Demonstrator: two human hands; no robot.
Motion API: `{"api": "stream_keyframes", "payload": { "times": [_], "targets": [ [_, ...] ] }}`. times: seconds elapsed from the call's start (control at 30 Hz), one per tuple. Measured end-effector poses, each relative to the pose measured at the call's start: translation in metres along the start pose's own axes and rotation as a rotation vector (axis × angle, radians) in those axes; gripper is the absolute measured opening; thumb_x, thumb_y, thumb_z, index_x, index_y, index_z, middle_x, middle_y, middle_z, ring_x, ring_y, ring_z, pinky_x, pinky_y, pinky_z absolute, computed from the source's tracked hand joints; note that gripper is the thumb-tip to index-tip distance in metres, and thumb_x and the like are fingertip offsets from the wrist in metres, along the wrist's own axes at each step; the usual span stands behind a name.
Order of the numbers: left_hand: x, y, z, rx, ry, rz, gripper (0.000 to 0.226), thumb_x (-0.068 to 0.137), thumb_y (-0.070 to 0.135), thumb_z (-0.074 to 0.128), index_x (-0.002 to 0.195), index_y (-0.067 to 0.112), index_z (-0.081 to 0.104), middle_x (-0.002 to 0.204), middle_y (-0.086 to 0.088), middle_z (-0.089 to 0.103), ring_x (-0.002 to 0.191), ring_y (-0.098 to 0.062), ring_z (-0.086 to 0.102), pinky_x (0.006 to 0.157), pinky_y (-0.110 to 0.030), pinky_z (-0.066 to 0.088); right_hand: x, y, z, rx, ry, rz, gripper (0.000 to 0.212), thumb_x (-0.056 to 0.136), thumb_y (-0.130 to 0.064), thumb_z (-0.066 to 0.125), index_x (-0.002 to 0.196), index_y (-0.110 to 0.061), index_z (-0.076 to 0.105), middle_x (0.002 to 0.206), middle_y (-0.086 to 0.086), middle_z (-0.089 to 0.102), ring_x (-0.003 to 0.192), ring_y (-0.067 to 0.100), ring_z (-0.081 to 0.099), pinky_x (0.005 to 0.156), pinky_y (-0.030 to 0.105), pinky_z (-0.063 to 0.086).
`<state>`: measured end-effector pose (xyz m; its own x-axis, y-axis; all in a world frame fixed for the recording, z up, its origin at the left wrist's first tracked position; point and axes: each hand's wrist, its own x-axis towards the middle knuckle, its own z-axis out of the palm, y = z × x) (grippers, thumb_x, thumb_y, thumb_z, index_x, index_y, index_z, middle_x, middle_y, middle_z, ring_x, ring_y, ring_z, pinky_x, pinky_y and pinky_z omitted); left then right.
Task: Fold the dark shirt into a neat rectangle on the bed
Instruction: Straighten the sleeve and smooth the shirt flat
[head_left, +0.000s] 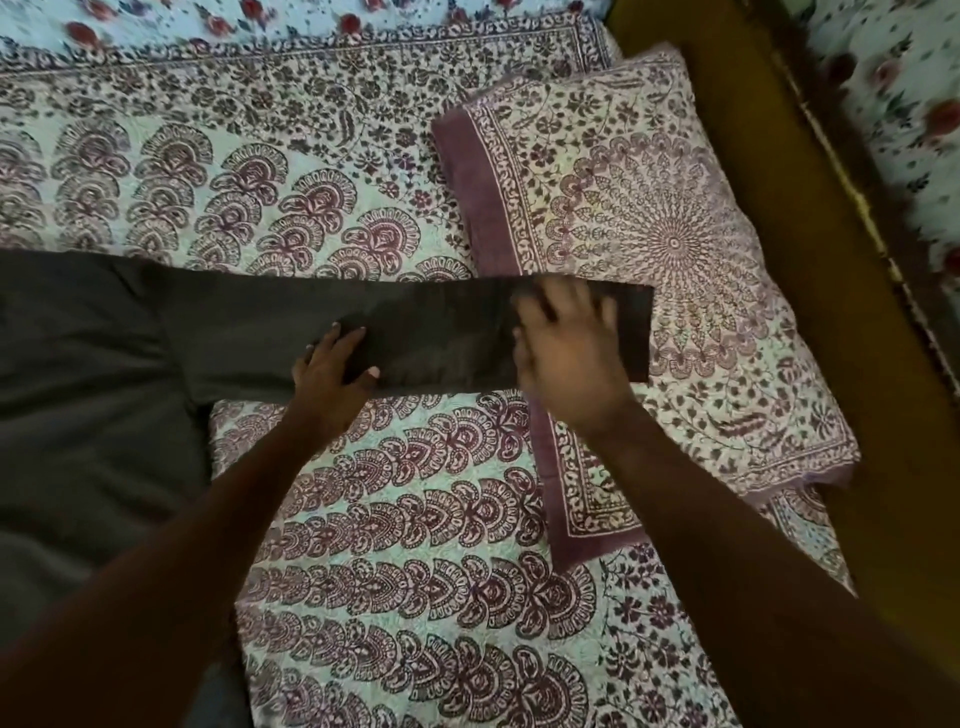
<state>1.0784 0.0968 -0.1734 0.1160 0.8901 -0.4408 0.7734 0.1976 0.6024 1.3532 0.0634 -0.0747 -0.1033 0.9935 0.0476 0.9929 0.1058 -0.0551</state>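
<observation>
Smoothing the sleeve comes before any fold. The dark shirt (78, 364) lies with its body at the left of the frame and one sleeve (441, 332) stretched rightward across the middle. The cuff end rests on the patterned pillow (675, 208). Your left hand (335, 366) presses flat on the sleeve's near edge. Your right hand (566, 343), spread and blurred, lies near the cuff. Anchor with the left, sweep creases toward the cuff, then bring the sleeve squarely over the body on the printed bedspread (415, 519).

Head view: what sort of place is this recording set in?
Probably a bedroom: a block-printed bedspread fills the view, a matching pillow lies on it, and a dark shirt is spread out.
</observation>
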Motion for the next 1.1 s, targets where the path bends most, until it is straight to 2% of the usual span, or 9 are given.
{"api": "stream_keyframes", "payload": {
  "times": [0.17, 0.3, 0.43, 0.53, 0.63, 0.7, 0.77, 0.93, 1.1],
  "targets": [
    [-0.024, -0.029, -0.035, -0.039, 0.273, 0.103, 0.034, 0.094, 0.002, 0.056, 0.127, 0.008, 0.062, 0.14, -0.015, 0.053, 0.125, -0.032, 0.053, 0.102, -0.029, 0.037, 0.002, -0.033, 0.027, -0.102, -0.246, 0.191, 0.038, 0.091, -0.032, 0.064, 0.123, -0.011, 0.063, 0.137, 0.019, 0.048, 0.129, 0.039, 0.043, 0.107, 0.052, 0.035],
    [-0.03, -0.094, -0.081, 0.158, 0.444, 0.032, 0.046, 0.081, 0.012, 0.045, 0.124, 0.012, 0.062, 0.134, -0.014, 0.056, 0.12, -0.038, 0.052, 0.102, -0.041, 0.044, 0.025, -0.107, 0.04, -0.096, -0.158, 0.043, 0.04, 0.091, -0.036, 0.062, 0.12, -0.008, 0.062, 0.131, 0.022, 0.053, 0.124, 0.041, 0.047, 0.106, 0.054, 0.032],
    [-0.038, -0.168, -0.125, 0.319, 0.515, -0.2, 0.05, 0.089, 0.023, 0.058, 0.139, 0.021, 0.048, 0.158, -0.012, 0.034, 0.146, -0.04, 0.028, 0.115, -0.059, 0.027, 0.058, -0.209, 0.07, 0.1, -0.179, -0.146, 0.045, 0.097, -0.034, 0.054, 0.134, -0.008, 0.055, 0.146, 0.021, 0.048, 0.133, 0.041, 0.044, 0.107, 0.054, 0.035],
    [-0.036, -0.219, -0.14, 0.307, 0.411, -0.346, 0.062, 0.099, 0.043, 0.046, 0.157, 0.04, 0.022, 0.17, 0.007, 0.003, 0.157, -0.028, -0.002, 0.12, -0.062, 0.006, 0.083, -0.295, 0.103, 0.237, -0.169, -0.251, 0.047, 0.096, -0.028, 0.058, 0.138, -0.007, 0.055, 0.15, 0.019, 0.047, 0.137, 0.042, 0.043, 0.106, 0.055, 0.041],
    [-0.03, -0.251, -0.136, 0.303, 0.288, -0.429, 0.064, 0.1, 0.06, 0.028, 0.152, 0.058, -0.009, 0.165, 0.02, -0.023, 0.155, -0.021, -0.018, 0.12, -0.063, -0.003, 0.108, -0.373, 0.133, 0.33, -0.112, -0.346, 0.056, 0.087, -0.025, 0.066, 0.139, -0.005, 0.057, 0.15, 0.017, 0.05, 0.139, 0.04, 0.045, 0.103, 0.053, 0.044],
    [-0.024, -0.257, -0.133, 0.286, 0.248, -0.44, 0.062, 0.099, 0.063, 0.023, 0.146, 0.063, -0.018, 0.161, 0.024, -0.03, 0.153, -0.02, -0.024, 0.119, -0.063, -0.006, 0.123, -0.407, 0.147, 0.305, -0.166, -0.413, 0.066, 0.091, -0.032, 0.065, 0.149, -0.007, 0.046, 0.162, 0.013, 0.036, 0.15, 0.034, 0.032, 0.112, 0.05, 0.035],
    [-0.019, -0.26, -0.135, 0.246, 0.234, -0.45, 0.062, 0.099, 0.063, 0.024, 0.143, 0.066, -0.019, 0.16, 0.025, -0.03, 0.153, -0.02, -0.024, 0.118, -0.064, -0.005, 0.137, -0.42, 0.165, 0.255, -0.224, -0.446, 0.07, 0.098, -0.043, 0.054, 0.158, -0.014, 0.034, 0.169, 0.006, 0.021, 0.156, 0.026, 0.017, 0.119, 0.049, 0.026],
    [-0.02, -0.259, -0.141, 0.2, 0.216, -0.444, 0.068, 0.095, 0.064, 0.032, 0.145, 0.066, -0.015, 0.161, 0.027, -0.028, 0.153, -0.021, -0.022, 0.117, -0.065, -0.001, 0.145, -0.367, 0.182, 0.095, -0.163, -0.427, 0.073, 0.095, -0.078, 0.027, 0.159, -0.045, 0.022, 0.172, -0.008, 0.009, 0.157, 0.013, 0.016, 0.12, 0.059, 0.015],
    [-0.021, -0.258, -0.143, 0.194, 0.21, -0.431, 0.07, 0.094, 0.067, 0.032, 0.144, 0.066, -0.017, 0.16, 0.026, -0.029, 0.153, -0.022, -0.023, 0.117, -0.065, -0.001, 0.147, -0.334, 0.173, 0.027, -0.155, -0.327, 0.075, 0.091, -0.085, 0.026, 0.158, -0.053, 0.013, 0.172, -0.012, 0.002, 0.159, 0.028, 0.006, 0.12, 0.066, 0.016]
  ]
}}
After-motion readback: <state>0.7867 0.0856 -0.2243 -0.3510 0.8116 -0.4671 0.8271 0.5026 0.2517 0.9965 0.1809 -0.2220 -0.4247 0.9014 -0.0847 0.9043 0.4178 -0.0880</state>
